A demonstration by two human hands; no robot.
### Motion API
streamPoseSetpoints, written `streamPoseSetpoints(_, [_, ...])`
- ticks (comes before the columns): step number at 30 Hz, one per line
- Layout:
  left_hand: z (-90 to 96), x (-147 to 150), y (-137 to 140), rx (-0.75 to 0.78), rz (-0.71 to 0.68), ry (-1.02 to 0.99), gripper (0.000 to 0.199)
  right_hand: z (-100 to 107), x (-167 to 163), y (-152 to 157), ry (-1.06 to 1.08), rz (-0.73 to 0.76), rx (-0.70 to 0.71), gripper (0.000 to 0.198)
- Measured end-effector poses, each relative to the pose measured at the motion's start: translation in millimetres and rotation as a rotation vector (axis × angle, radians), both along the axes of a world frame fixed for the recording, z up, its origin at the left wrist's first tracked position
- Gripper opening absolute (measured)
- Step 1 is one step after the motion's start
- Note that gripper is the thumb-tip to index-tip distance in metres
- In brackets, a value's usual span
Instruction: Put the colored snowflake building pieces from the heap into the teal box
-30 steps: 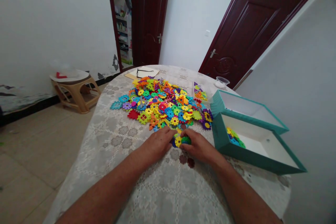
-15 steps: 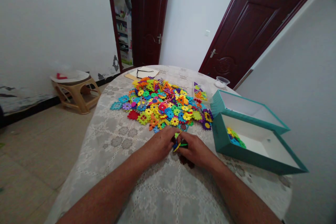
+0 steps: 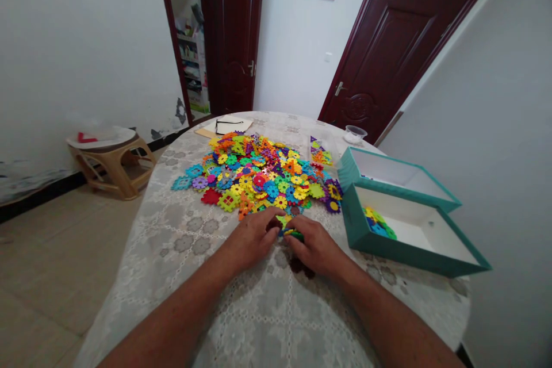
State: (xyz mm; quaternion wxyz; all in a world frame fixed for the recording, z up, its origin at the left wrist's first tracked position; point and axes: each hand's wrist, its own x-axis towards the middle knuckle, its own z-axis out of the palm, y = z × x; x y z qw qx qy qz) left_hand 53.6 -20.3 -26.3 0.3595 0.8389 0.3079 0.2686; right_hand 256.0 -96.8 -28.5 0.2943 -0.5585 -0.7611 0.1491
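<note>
Just in front of a large heap of colourful plastic snowflake pieces point(image 3: 259, 179), my two hands meet over the table. My right hand point(image 3: 317, 246) is closed, thumb and fingers pinching a small cluster of joined snowflake pieces point(image 3: 288, 232) in yellow, blue and green. From the other side my left hand point(image 3: 255, 236) curls its thumb and forefinger round the cluster's left edge, beside a yellow-green part. My fingers hide much of the cluster. Dark red-brown pieces point(image 3: 301, 268) lie on the cloth below my right hand.
At right stand a teal box point(image 3: 414, 253) holding several snowflake pieces and its teal lid point(image 3: 401, 172). A clear tray point(image 3: 321, 152) of pieces, a clear bowl point(image 3: 356, 133), and glasses point(image 3: 228, 124) on paper lie at the back. A stool point(image 3: 114, 164) stands left.
The cluster has turned from an upright tilt to lie flatter between my hands. My left thumb has come out into view beside it. The whole view has shifted slightly.
</note>
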Motion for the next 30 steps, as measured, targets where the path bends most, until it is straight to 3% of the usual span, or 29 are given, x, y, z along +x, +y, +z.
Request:
streamPoseSetpoints(4, [0.6,-6.9,9.5,-0.047,0.099,-0.068,0.022,15.8,12.1,-3.7,0.034,-0.136,0.091,0.012])
streamPoseSetpoints(7, [-3.9,-7.8,13.3,-0.162,0.14,-0.138,0.022,21.4,14.8,-5.1,0.12,-0.211,0.062,0.018])
streamPoseSetpoints(12, [-2.7,-0.9,6.1,-0.303,0.042,-0.216,0.029,11.5,1.1,-3.8,0.226,-0.131,-0.029,0.029])
streamPoseSetpoints(17, [2.2,3.2,-1.0,-0.292,0.031,-0.141,0.042,2.7,-6.6,-1.9,0.293,-0.13,-0.083,0.034])
streamPoseSetpoints(24, [2.4,2.0,-3.5,-0.454,-0.037,-0.196,0.037,10.8,-3.7,-1.6,0.268,-0.109,-0.112,0.017])
streamPoseSetpoints(26, [4.1,-2.4,-0.3,-0.389,-0.016,-0.168,0.031,20.5,2.5,-4.7,0.204,-0.142,-0.02,0.015])
streamPoseSetpoints(30, [2.2,-14.6,14.1,0.039,0.18,0.037,0.024,44.9,32.7,-12.1,-0.017,-0.349,0.315,0.016])
